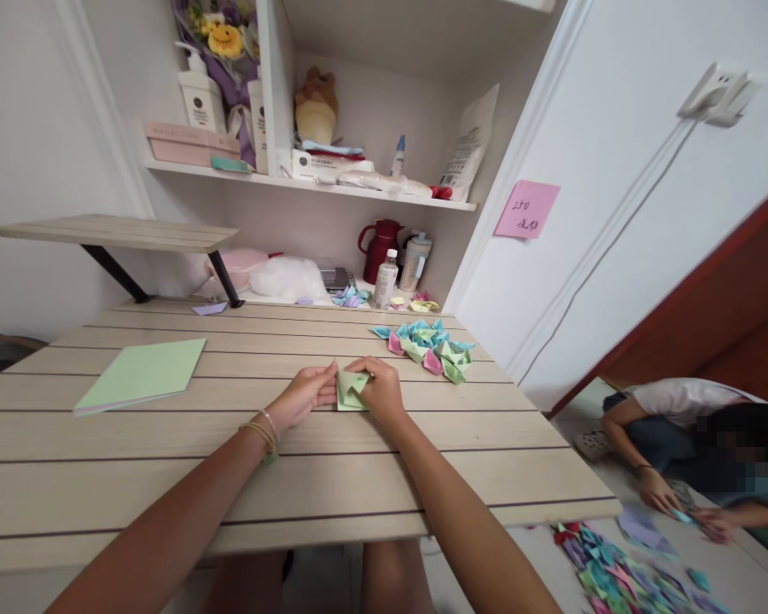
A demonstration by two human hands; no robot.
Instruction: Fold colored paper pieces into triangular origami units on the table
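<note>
Forearms (480, 520) foremost: left grip (302, 398), right grip (384, 392) pinch part-folded green paper (346, 396); folded pile (430, 333) done (mixed colours), flat sheets (144, 373) unfolded.

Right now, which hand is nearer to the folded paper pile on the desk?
Right. The right hand is left of the folded pile and nearer the person; the left hand is farther left, beyond the small green paper.

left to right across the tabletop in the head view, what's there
Flat green-topped paper stack → left hand → folded green paper piece → right hand → cluster of folded blue, green and pink paper pieces
</note>
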